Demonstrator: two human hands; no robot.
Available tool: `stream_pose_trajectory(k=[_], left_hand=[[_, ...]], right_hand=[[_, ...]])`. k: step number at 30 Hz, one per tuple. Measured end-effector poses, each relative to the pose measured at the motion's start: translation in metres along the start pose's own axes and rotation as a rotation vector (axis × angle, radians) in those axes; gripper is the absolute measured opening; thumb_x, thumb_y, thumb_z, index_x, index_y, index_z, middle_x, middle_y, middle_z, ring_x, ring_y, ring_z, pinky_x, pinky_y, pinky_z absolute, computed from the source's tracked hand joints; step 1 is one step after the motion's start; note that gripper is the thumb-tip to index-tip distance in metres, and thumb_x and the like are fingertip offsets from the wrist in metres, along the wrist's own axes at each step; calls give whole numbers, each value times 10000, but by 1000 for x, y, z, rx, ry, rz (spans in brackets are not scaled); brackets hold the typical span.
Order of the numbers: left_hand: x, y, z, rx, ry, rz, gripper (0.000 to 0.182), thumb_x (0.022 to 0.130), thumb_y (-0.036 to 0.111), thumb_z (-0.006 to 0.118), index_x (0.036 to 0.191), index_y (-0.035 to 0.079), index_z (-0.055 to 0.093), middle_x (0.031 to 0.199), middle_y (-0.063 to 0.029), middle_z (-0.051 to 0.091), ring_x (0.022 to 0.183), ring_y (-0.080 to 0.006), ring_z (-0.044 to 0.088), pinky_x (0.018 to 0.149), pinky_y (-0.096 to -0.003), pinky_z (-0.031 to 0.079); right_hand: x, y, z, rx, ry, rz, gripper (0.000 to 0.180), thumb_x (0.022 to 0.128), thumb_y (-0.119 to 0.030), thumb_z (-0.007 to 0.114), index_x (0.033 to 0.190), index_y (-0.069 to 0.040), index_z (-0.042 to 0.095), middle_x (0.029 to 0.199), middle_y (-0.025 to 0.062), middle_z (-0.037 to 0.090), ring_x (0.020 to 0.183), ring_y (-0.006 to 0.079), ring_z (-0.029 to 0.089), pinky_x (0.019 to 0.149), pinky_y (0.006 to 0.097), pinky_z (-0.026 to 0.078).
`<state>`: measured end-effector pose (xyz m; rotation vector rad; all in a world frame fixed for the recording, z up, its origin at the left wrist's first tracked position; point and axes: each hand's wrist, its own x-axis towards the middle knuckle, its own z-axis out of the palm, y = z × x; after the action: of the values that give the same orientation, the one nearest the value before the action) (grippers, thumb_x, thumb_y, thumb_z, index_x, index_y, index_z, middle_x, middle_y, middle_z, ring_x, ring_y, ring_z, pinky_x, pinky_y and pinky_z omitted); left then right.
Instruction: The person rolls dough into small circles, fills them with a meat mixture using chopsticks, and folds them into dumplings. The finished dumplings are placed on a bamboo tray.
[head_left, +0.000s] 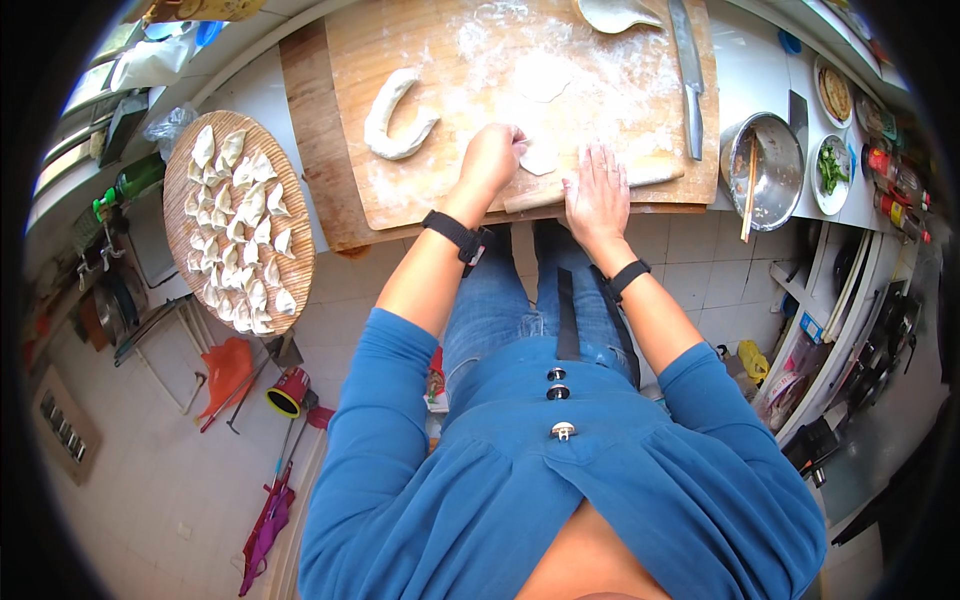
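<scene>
My left hand (491, 154) pinches the left edge of a small round dough wrapper (539, 156) on a floured wooden board (465, 112). My right hand (600, 191) lies flat, fingers extended, on a wooden rolling pin (652, 176) along the board's near edge. Another flat dough wrapper (543, 76) lies farther back among loose flour. Left of my hands is a curved, thick rope of dough (390, 120). A kitchen knife (688, 82) rests along the board's right side, beside a pale spoon or scoop (619, 13) at the back.
Folded dumplings (251, 202) cover much of a round woven tray (296, 225) on the left. To the right stand a metal bowl (776, 176) with chopsticks (750, 184), a plate of leafy greens (831, 169) and a plate of flat round food (834, 94). Bottles (892, 169) stand farther right.
</scene>
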<state>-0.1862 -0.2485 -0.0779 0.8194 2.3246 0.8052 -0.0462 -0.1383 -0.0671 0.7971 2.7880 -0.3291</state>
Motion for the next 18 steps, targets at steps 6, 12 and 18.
stream_pose_trajectory(k=[6,12,18], left_hand=[[9,11,6,75,-50,-43,183,761,195,662,826,26,694,797,-196,654,779,-325,647,698,-383,503],[1,2,-1,-65,34,-105,221,774,192,666,890,3,675,812,-207,656,789,-328,650,709,-391,502],[6,11,3,91,-94,-85,244,774,194,676,924,3,682,864,-206,667,809,-330,658,720,-403,504]], right_hand=[[60,-11,2,1,380,-137,617,878,-367,537,1369,-18,408,1452,132,381,1357,271,322,1115,454,230],[0,2,3,83,159,-80,614,877,-353,552,1366,-13,406,1469,117,355,1370,284,295,1117,447,232],[66,-6,16,9,333,-143,590,893,-356,528,1362,-15,415,1458,131,370,1360,287,313,1116,440,235]])
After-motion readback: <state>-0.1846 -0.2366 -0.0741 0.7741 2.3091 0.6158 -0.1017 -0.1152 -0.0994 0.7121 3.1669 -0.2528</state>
